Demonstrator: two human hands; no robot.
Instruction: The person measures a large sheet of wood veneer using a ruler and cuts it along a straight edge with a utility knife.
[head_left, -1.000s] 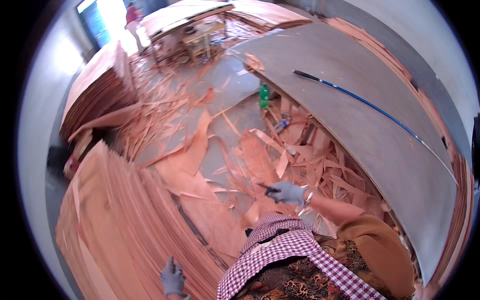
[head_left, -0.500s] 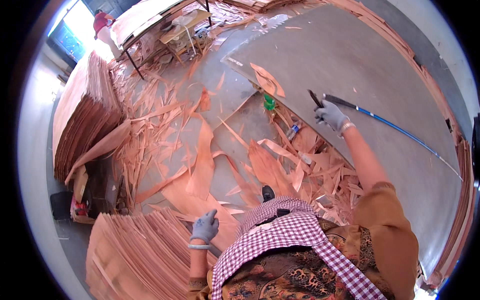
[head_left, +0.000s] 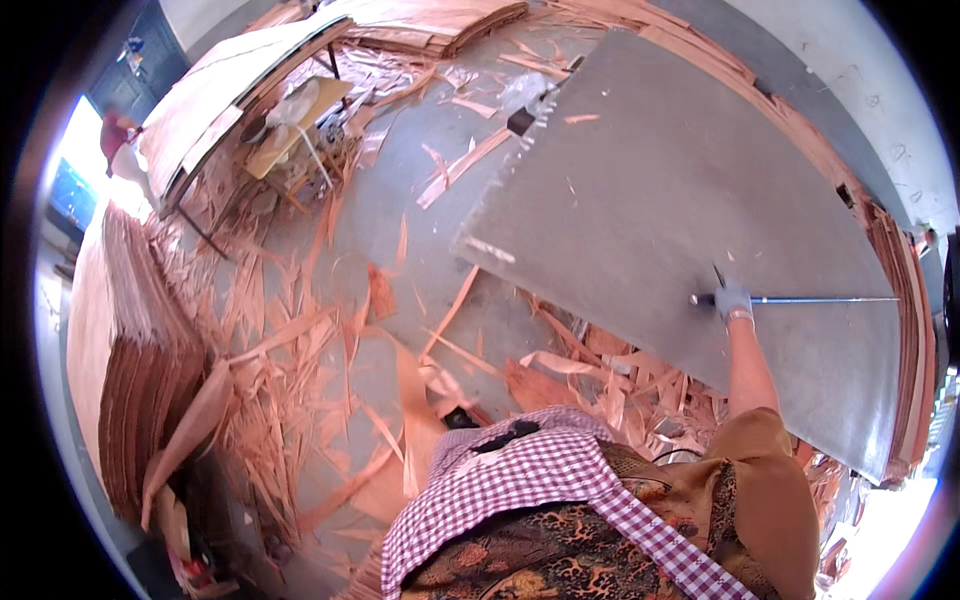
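My right hand [head_left: 733, 303], in a grey glove, is closed on a thin dark tool [head_left: 719, 275] and reaches over the large grey board [head_left: 620, 170] onto the blue pole [head_left: 820, 298] with a black grip; whether the fingers also grasp the pole, I cannot make out. My left hand is out of view. My checked purple-and-white apron [head_left: 520, 460] fills the lower middle.
Peach veneer stacks [head_left: 135, 400] stand at left. Scraps [head_left: 290, 400] litter the floor [head_left: 400, 170]. At upper left are a table of sheets [head_left: 215, 80], a small yellow table [head_left: 310, 100] and a person [head_left: 120, 150] in red. More stacked sheets [head_left: 905, 340] line the right.
My right hand has moved from over the scraps up and right onto the board, reaching the pole. My left hand has left the view. The view has swung, bringing more of the left table in.
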